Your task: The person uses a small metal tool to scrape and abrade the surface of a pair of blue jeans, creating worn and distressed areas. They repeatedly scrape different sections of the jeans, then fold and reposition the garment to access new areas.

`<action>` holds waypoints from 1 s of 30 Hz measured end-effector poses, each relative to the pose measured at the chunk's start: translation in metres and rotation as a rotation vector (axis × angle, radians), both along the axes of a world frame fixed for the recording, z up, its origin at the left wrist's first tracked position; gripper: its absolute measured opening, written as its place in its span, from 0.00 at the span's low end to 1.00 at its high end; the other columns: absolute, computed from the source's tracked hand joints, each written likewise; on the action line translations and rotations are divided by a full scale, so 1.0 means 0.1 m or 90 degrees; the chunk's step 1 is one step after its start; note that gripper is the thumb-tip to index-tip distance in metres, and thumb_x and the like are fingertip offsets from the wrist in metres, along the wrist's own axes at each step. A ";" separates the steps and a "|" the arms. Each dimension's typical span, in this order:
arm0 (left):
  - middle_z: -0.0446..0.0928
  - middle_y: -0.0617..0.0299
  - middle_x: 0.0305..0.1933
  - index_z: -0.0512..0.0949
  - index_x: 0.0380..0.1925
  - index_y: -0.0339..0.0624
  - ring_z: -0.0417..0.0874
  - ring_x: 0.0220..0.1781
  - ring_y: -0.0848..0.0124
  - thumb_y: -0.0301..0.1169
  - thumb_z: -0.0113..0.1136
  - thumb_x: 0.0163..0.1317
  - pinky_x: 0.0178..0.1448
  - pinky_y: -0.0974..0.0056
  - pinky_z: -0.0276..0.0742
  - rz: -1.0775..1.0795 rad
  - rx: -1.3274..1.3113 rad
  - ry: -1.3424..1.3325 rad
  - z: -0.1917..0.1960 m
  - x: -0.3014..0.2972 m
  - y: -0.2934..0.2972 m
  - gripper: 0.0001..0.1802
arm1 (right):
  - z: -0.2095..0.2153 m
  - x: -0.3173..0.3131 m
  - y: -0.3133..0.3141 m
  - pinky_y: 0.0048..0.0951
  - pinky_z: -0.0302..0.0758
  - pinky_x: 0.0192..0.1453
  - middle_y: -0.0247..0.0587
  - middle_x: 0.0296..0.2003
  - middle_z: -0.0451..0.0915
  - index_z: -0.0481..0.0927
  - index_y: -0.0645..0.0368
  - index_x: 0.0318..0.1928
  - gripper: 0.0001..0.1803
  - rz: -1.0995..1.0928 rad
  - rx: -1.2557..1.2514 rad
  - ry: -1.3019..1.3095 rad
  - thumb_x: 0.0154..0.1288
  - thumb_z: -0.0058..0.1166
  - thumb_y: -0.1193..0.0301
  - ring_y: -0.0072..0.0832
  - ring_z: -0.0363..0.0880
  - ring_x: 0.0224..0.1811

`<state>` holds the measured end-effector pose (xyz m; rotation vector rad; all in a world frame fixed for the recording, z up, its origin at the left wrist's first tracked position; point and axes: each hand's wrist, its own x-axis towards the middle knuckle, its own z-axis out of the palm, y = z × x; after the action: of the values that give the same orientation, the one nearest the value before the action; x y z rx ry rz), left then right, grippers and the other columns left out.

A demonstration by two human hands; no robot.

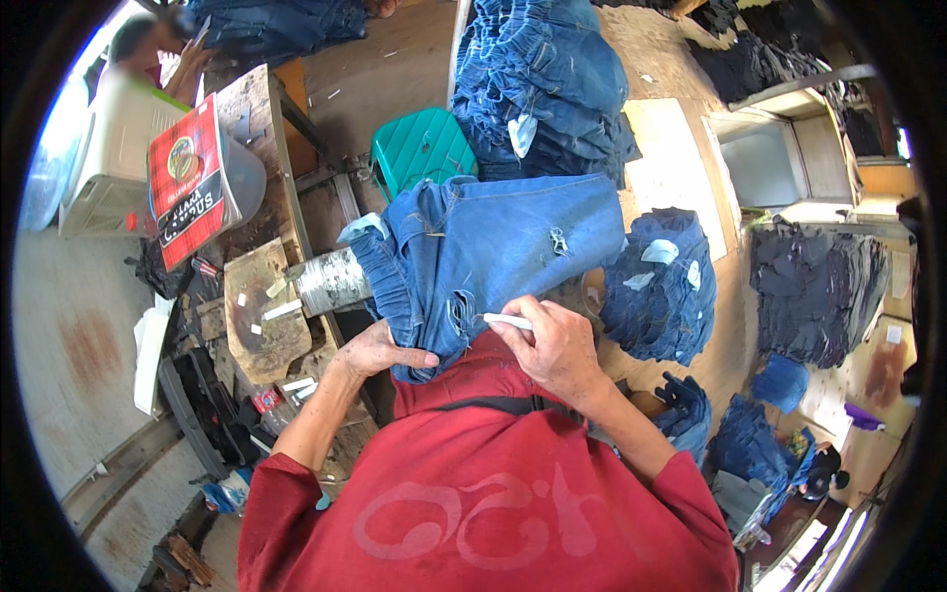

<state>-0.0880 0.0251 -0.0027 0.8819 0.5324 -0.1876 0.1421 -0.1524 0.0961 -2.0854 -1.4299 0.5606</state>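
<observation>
Blue denim pants (pixel 513 222) with a gathered elastic waist are pulled over a silver-wrapped cylinder (pixel 333 283). Their fabric shows a frayed hole (pixel 462 312) close to me and a smaller frayed patch (pixel 559 243) farther right. My left hand (pixel 390 352) grips the near edge by the waist, thumb on top. In my right hand (pixel 554 347), a slim white stick (pixel 508 321) is pinched, its tip beside the nearer hole; whether it touches the cloth I cannot tell.
A worn wooden board (pixel 258 345) with white stick pieces lies left of the cylinder. Beyond the pants are a green plastic stool (pixel 424 150) and a tall denim pile (pixel 538 79). More denim (pixel 663 296) and dark garments (pixel 819 286) lie right. Another person (pixel 138 59) is at the far left.
</observation>
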 end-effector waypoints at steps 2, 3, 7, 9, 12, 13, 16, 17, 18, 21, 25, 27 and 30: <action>0.81 0.59 0.71 0.75 0.74 0.36 0.79 0.72 0.67 0.20 0.84 0.52 0.82 0.58 0.68 -0.002 0.032 -0.027 0.06 0.01 0.05 0.47 | 0.01 -0.01 0.00 0.41 0.82 0.36 0.38 0.29 0.86 0.84 0.52 0.40 0.10 -0.025 0.026 0.004 0.72 0.70 0.61 0.40 0.88 0.32; 0.81 0.58 0.71 0.75 0.74 0.35 0.79 0.72 0.67 0.20 0.84 0.52 0.82 0.58 0.68 -0.015 0.059 -0.050 0.08 0.02 0.09 0.46 | 0.01 -0.01 0.01 0.41 0.81 0.36 0.38 0.28 0.85 0.85 0.52 0.39 0.10 0.005 0.058 0.022 0.71 0.70 0.60 0.40 0.87 0.32; 0.82 0.58 0.69 0.77 0.71 0.35 0.79 0.70 0.67 0.25 0.87 0.53 0.81 0.57 0.68 -0.029 0.103 0.027 0.16 0.06 0.18 0.44 | -0.02 0.04 0.07 0.39 0.81 0.35 0.36 0.28 0.86 0.88 0.52 0.35 0.10 0.014 0.086 -0.010 0.66 0.74 0.62 0.37 0.86 0.30; 0.83 0.58 0.69 0.77 0.71 0.36 0.80 0.70 0.67 0.25 0.87 0.52 0.81 0.57 0.69 -0.012 0.114 -0.009 0.17 0.06 0.19 0.44 | -0.04 0.08 0.10 0.37 0.80 0.35 0.34 0.27 0.86 0.89 0.51 0.33 0.10 -0.052 0.084 -0.062 0.64 0.77 0.62 0.35 0.85 0.29; 0.83 0.59 0.69 0.76 0.72 0.37 0.80 0.71 0.66 0.23 0.86 0.52 0.80 0.56 0.70 -0.026 0.080 -0.008 0.12 0.04 0.19 0.45 | -0.05 0.13 0.10 0.37 0.80 0.35 0.34 0.26 0.85 0.89 0.51 0.33 0.09 -0.030 0.154 -0.083 0.64 0.76 0.63 0.35 0.85 0.28; 0.82 0.59 0.70 0.76 0.73 0.37 0.80 0.71 0.66 0.22 0.85 0.52 0.81 0.56 0.69 -0.030 0.056 -0.018 0.10 0.03 0.19 0.46 | -0.05 0.13 0.10 0.38 0.79 0.34 0.33 0.24 0.84 0.88 0.50 0.30 0.11 0.030 0.164 -0.006 0.66 0.75 0.61 0.35 0.85 0.28; 0.82 0.59 0.71 0.76 0.73 0.37 0.80 0.71 0.66 0.21 0.85 0.52 0.81 0.57 0.69 -0.030 0.014 -0.023 0.03 0.01 0.19 0.45 | -0.05 0.14 0.10 0.40 0.77 0.34 0.32 0.25 0.85 0.90 0.48 0.30 0.12 0.043 0.041 -0.180 0.66 0.75 0.57 0.34 0.85 0.28; 0.82 0.59 0.71 0.76 0.73 0.37 0.80 0.71 0.66 0.20 0.84 0.52 0.80 0.57 0.70 -0.029 0.009 -0.019 0.02 0.01 0.19 0.45 | -0.06 0.17 0.12 0.41 0.76 0.35 0.31 0.25 0.86 0.91 0.47 0.29 0.14 -0.005 0.034 -0.186 0.67 0.73 0.54 0.33 0.85 0.28; 0.82 0.59 0.71 0.76 0.73 0.37 0.80 0.71 0.66 0.20 0.84 0.52 0.80 0.57 0.69 -0.027 0.002 -0.027 0.01 0.00 0.19 0.45 | -0.06 0.19 0.12 0.41 0.76 0.35 0.31 0.25 0.85 0.91 0.47 0.30 0.14 0.022 0.059 -0.135 0.68 0.73 0.54 0.33 0.85 0.28; 0.82 0.59 0.71 0.76 0.73 0.38 0.80 0.72 0.66 0.20 0.84 0.52 0.81 0.57 0.69 -0.022 -0.010 -0.030 0.02 0.00 0.18 0.45 | -0.07 0.23 0.17 0.40 0.75 0.35 0.31 0.23 0.85 0.91 0.46 0.30 0.13 0.094 0.076 0.109 0.69 0.72 0.55 0.34 0.85 0.27; 0.81 0.58 0.72 0.75 0.74 0.38 0.79 0.73 0.65 0.20 0.84 0.51 0.82 0.56 0.67 -0.004 -0.017 -0.052 0.02 0.01 0.17 0.46 | -0.02 0.34 0.24 0.43 0.80 0.38 0.45 0.25 0.87 0.92 0.49 0.31 0.18 -0.012 -0.001 -0.206 0.71 0.69 0.50 0.44 0.88 0.30; 0.81 0.58 0.72 0.75 0.74 0.38 0.79 0.73 0.65 0.19 0.84 0.51 0.83 0.56 0.66 0.010 -0.028 -0.067 -0.02 0.01 0.16 0.47 | 0.02 0.38 0.26 0.42 0.81 0.39 0.47 0.25 0.87 0.92 0.50 0.30 0.19 0.061 -0.050 0.077 0.70 0.69 0.49 0.45 0.89 0.30; 0.81 0.58 0.72 0.75 0.74 0.38 0.79 0.73 0.65 0.18 0.83 0.50 0.83 0.56 0.67 0.007 -0.045 -0.073 -0.11 0.00 0.16 0.47 | 0.02 0.40 0.34 0.44 0.81 0.39 0.48 0.24 0.87 0.92 0.50 0.29 0.22 0.041 -0.062 -0.012 0.68 0.70 0.46 0.46 0.88 0.28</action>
<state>-0.0883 0.0411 -0.0135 0.8161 0.4212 -0.1443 0.1820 -0.1187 0.0986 -2.1307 -1.5116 0.6493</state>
